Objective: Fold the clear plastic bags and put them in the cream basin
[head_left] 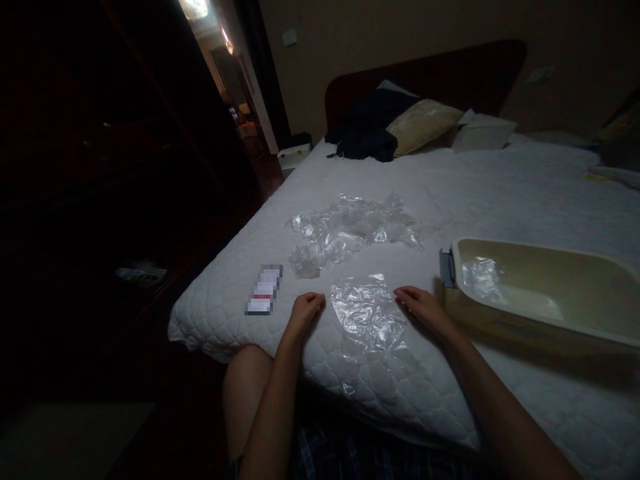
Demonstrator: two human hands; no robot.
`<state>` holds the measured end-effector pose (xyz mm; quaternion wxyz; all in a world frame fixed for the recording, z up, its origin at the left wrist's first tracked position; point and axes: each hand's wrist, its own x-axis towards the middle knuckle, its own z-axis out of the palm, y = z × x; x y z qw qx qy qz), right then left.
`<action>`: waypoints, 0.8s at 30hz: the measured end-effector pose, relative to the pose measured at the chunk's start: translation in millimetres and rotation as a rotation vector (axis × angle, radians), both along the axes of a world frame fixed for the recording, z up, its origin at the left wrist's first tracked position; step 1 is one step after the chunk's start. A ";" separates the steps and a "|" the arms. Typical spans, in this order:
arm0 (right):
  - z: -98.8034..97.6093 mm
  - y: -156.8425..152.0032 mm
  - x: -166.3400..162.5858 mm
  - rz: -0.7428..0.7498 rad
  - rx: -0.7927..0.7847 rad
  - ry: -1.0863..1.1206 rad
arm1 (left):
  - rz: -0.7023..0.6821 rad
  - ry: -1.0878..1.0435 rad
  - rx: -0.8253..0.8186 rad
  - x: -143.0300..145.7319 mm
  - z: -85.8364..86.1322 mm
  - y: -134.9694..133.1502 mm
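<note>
A clear plastic bag (367,313) lies flat on the white quilted bed (500,193), right in front of me. My left hand (304,311) rests at the bag's left edge with its fingers curled in, pinching that edge. My right hand (423,305) lies at the bag's right edge, fingers together and pressed on the plastic. Beyond the bag sits a loose heap of several more clear plastic bags (350,230).
A beige plastic tub (550,313) with a grey handle stands to the right and holds a crumpled clear bag (480,277). A small flat packet (264,289) lies to the left. Pillows and dark clothing (367,127) sit at the headboard. The bed's left edge drops to a dark floor.
</note>
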<state>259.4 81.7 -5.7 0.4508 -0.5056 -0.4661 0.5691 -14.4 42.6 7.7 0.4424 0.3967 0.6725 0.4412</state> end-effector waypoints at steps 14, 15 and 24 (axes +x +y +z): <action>3.8 13.5 -8.9 0.198 -0.119 -0.001 | -0.248 -0.136 -0.120 -3.2 -9.0 23.5; 4.3 14.4 -9.9 0.186 -0.115 -0.001 | -0.250 -0.137 -0.116 -2.8 -8.7 24.5; 0.2 18.9 -14.6 0.167 -0.045 -0.003 | -0.282 -0.244 0.020 -0.2 -16.6 31.0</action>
